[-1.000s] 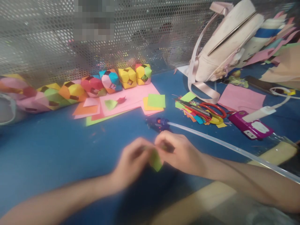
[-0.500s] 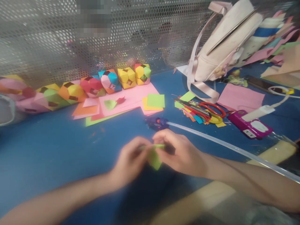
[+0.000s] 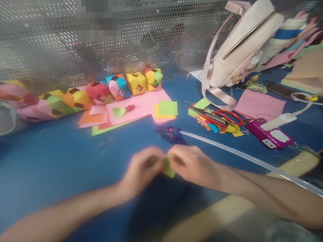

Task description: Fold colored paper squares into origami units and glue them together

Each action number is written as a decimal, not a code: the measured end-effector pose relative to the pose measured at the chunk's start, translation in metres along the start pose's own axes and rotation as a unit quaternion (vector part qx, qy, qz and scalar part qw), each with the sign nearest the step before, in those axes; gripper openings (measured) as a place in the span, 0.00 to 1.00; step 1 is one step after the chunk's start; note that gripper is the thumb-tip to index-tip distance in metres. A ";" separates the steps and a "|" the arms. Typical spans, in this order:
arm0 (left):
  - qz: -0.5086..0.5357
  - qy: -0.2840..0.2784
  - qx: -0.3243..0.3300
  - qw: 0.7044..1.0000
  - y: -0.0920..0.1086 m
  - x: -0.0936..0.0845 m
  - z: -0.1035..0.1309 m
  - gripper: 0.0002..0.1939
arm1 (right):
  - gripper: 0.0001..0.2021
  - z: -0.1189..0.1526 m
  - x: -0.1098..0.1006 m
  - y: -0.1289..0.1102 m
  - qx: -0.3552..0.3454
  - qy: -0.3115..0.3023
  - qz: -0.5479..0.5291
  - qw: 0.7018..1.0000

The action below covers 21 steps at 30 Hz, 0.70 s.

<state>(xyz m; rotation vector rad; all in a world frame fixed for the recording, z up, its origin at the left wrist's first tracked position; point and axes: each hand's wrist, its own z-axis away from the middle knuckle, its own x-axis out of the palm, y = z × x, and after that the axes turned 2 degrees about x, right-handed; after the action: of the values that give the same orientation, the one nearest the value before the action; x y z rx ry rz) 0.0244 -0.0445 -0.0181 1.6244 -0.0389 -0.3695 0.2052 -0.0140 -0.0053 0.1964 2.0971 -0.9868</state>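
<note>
Both of my hands pinch a small piece of green paper [image 3: 168,167] above the blue table. My left hand [image 3: 145,169] grips its left side, and my right hand [image 3: 193,164] closes on the right side with curled fingers. Part of the paper hangs below the fingertips; the rest is hidden by my hands. Just beyond them lies a purple glue gun [image 3: 168,133] with a long clear glue stick [image 3: 227,151] running out to the right. Farther back, square paper sheets [image 3: 168,108] in green, yellow and pink are stacked.
Folded paper balls [image 3: 136,83] line the perforated metal screen [image 3: 50,40]. Scissors [image 3: 228,119] lie on paper scraps at the right, beside a purple power adapter [image 3: 271,133]. A pale backpack [image 3: 239,43] stands at the back right. At the left edge is a grey container [image 3: 7,117].
My right hand's fingers have curled in closer around the green paper, and less of it shows. Both hands stay in nearly the same place.
</note>
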 end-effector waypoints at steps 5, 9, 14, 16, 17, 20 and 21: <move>-0.032 -0.019 0.029 0.999 0.000 -0.001 -0.001 0.04 | 0.08 0.000 0.003 0.000 -0.034 -0.002 0.017 0.999; -0.071 -0.031 0.041 0.996 0.000 -0.001 -0.002 0.05 | 0.08 -0.001 0.003 -0.001 -0.027 -0.012 0.021 0.999; -0.117 -0.051 0.036 0.991 0.003 -0.003 -0.005 0.04 | 0.07 -0.001 0.004 0.003 -0.013 -0.030 0.021 0.999; -0.104 -0.060 0.041 0.992 0.004 -0.004 -0.006 0.05 | 0.08 -0.001 0.004 0.004 -0.012 -0.033 0.017 0.999; -0.101 -0.061 0.048 0.992 0.004 -0.004 -0.006 0.07 | 0.08 -0.001 0.004 0.004 -0.011 -0.035 0.014 0.999; -0.115 -0.022 0.079 0.990 0.003 -0.006 -0.006 0.08 | 0.07 -0.003 0.002 0.001 0.004 -0.027 -0.017 0.999; -0.120 0.002 0.086 0.989 0.002 -0.006 -0.005 0.07 | 0.05 -0.003 0.001 0.000 0.013 -0.025 -0.034 0.999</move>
<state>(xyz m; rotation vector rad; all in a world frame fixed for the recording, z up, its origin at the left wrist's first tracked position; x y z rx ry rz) 0.0203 -0.0379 -0.0142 1.8066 0.1320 -0.5603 0.2026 -0.0120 -0.0043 0.1128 2.0588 -1.0503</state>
